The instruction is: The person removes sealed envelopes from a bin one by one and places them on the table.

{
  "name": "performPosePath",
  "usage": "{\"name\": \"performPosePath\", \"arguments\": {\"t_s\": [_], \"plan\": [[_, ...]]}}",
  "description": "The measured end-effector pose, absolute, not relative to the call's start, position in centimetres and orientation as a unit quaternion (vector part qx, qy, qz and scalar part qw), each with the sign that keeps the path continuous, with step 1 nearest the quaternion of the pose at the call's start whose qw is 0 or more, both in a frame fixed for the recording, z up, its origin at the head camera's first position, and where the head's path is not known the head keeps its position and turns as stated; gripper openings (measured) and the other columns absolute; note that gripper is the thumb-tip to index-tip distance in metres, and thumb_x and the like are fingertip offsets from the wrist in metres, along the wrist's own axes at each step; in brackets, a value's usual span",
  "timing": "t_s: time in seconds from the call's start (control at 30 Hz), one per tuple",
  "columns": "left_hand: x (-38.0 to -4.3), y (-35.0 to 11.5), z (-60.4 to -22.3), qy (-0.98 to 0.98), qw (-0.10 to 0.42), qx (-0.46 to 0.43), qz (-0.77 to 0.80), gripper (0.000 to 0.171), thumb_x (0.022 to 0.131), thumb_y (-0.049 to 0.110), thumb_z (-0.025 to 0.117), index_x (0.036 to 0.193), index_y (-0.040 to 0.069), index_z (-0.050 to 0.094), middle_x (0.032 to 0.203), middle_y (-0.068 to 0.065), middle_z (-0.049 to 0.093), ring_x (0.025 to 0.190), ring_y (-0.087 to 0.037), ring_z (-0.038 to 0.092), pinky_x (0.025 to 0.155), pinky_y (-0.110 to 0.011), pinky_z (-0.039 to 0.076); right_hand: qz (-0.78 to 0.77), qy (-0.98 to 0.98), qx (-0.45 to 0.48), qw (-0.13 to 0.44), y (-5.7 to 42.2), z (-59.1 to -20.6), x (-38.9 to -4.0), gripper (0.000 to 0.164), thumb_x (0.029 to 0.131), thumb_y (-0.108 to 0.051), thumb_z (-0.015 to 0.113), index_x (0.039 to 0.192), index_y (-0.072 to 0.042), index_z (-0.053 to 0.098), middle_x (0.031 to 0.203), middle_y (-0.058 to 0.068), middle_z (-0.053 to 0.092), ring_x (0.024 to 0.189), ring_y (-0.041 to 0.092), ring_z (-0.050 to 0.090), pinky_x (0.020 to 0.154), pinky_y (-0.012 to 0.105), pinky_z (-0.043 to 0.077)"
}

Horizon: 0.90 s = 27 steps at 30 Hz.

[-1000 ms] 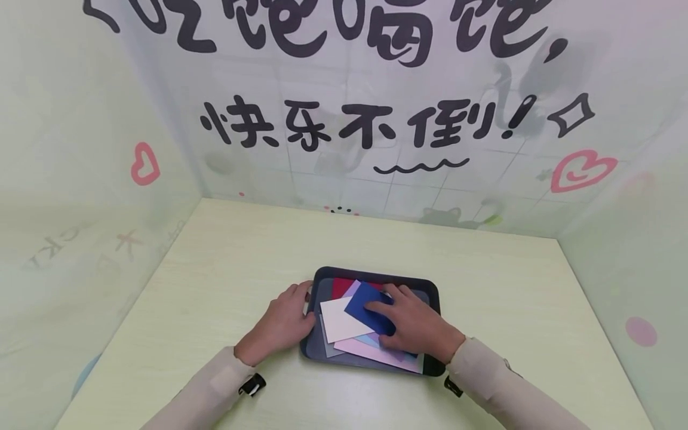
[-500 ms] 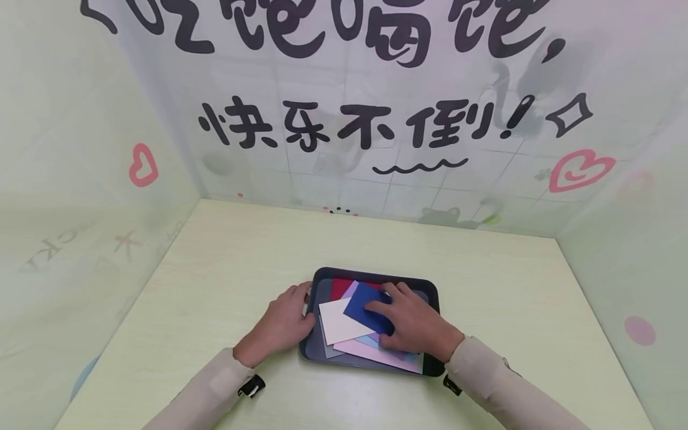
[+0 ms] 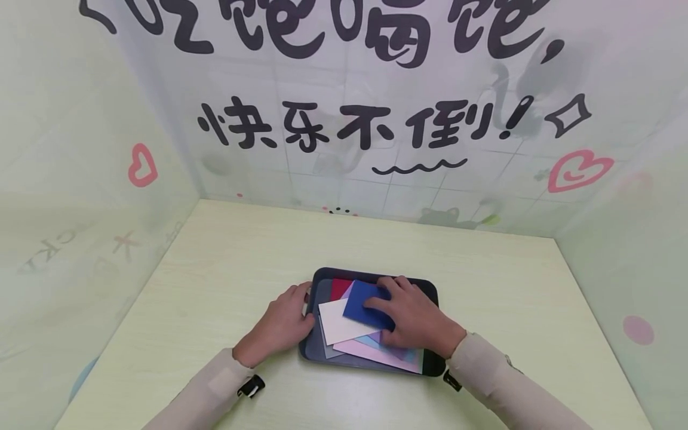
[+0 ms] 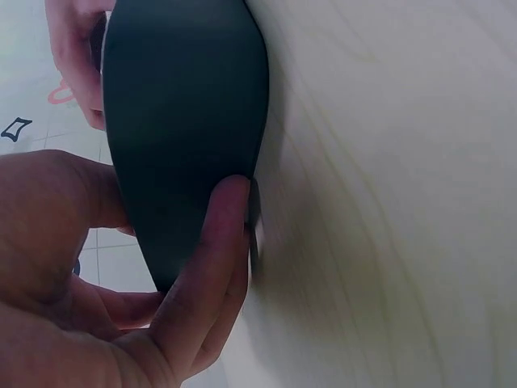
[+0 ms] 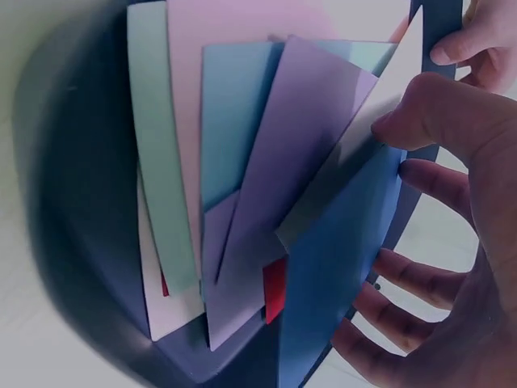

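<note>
A dark shallow tray point(image 3: 344, 364) holds a loose pile of coloured cards. My left hand point(image 3: 282, 322) grips its left end; the left wrist view shows the thumb and fingers at the wall of the tray point(image 4: 186, 105). Over the pile, my right hand point(image 3: 416, 316) holds a blue card point(image 3: 360, 303) between thumb and fingers. In the right wrist view, the thumb meets one edge of the blue card point(image 5: 339, 259) and fingertips lie along its other side. Below it are a white card point(image 3: 341, 322), a pink card point(image 3: 362, 351), and purple point(image 5: 299, 153), green point(image 5: 161, 145) and red point(image 3: 340, 288) ones.
The tray stands on a pale wood-grain table point(image 3: 258, 239). Printed wall sheets enclose it at the back point(image 3: 344, 185), left point(image 3: 80, 197) and right point(image 3: 634, 269). Black straps point(image 3: 251, 386) show at both sleeve cuffs.
The blue card has turned slightly under my right hand, its lower corner shifting up, and the right fingers have moved a little with it. My left hand stays on the tray.
</note>
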<state>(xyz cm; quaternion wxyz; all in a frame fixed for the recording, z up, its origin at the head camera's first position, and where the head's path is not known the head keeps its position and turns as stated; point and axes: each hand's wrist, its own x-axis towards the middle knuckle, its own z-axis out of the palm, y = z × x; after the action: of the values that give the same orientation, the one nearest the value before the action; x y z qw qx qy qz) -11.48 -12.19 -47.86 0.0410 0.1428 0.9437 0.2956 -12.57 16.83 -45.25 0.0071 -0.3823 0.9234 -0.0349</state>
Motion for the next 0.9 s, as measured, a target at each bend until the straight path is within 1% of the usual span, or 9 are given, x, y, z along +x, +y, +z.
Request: {"name": "performPosePath", "arguments": {"t_s": [0.17,0.3,0.43,0.67,0.9], "plan": [[-11.5,-12.2,-47.8,0.943,0.037,0.146,0.297,0.055,0.086,0.011,0.064,0.137,-0.005,0.049,0.104,-0.008,0.058,0.075,-0.014,0.053,0.064,-0.031,0.047,-0.039,0.922,-0.384,-0.007,16.9,-44.8,-12.8,0.050,0.080,-0.039,0.065,0.129,-0.033,0.061,0.136,0.012,0.046,0.109,0.028,0.047,0.087,0.045,0.044],[-11.5,-12.3,-47.8,0.944,0.038,0.143,0.295,0.057,0.086,0.012,0.064,0.138,-0.004,0.048,0.105,-0.007,0.058,0.075,-0.013,0.053,0.064,-0.030,0.047,-0.043,0.923,-0.381,-0.013,17.1,-44.4,-12.9,0.050,0.079,-0.037,0.065,0.129,-0.033,0.062,0.136,0.011,0.046,0.108,0.027,0.047,0.085,0.043,0.044],[-11.5,-12.3,-47.8,0.944,0.044,0.141,0.296,0.058,0.086,0.013,0.064,0.139,-0.004,0.048,0.105,-0.007,0.057,0.073,-0.012,0.052,0.062,-0.029,0.047,-0.043,0.926,-0.374,-0.018,17.3,-44.2,-13.0,0.051,0.079,-0.035,0.064,0.129,-0.033,0.062,0.137,0.011,0.045,0.111,0.027,0.046,0.086,0.043,0.045],[-11.6,-12.3,-47.9,0.944,0.037,0.145,0.294,0.058,0.085,0.013,0.064,0.138,-0.004,0.048,0.105,-0.007,0.058,0.073,-0.011,0.053,0.063,-0.030,0.047,-0.040,0.933,-0.357,-0.023,17.6,-44.0,-13.2,0.049,0.081,-0.036,0.062,0.130,-0.033,0.062,0.140,0.011,0.044,0.117,0.029,0.044,0.089,0.046,0.045],[-11.6,-12.3,-47.9,0.943,0.037,0.148,0.295,0.057,0.085,0.012,0.064,0.137,-0.004,0.048,0.104,-0.007,0.057,0.073,-0.011,0.052,0.063,-0.029,0.046,-0.036,0.936,-0.349,-0.032,18.0,-44.0,-13.6,0.048,0.082,-0.034,0.059,0.130,-0.032,0.062,0.142,0.013,0.043,0.118,0.030,0.045,0.090,0.046,0.045]]}}
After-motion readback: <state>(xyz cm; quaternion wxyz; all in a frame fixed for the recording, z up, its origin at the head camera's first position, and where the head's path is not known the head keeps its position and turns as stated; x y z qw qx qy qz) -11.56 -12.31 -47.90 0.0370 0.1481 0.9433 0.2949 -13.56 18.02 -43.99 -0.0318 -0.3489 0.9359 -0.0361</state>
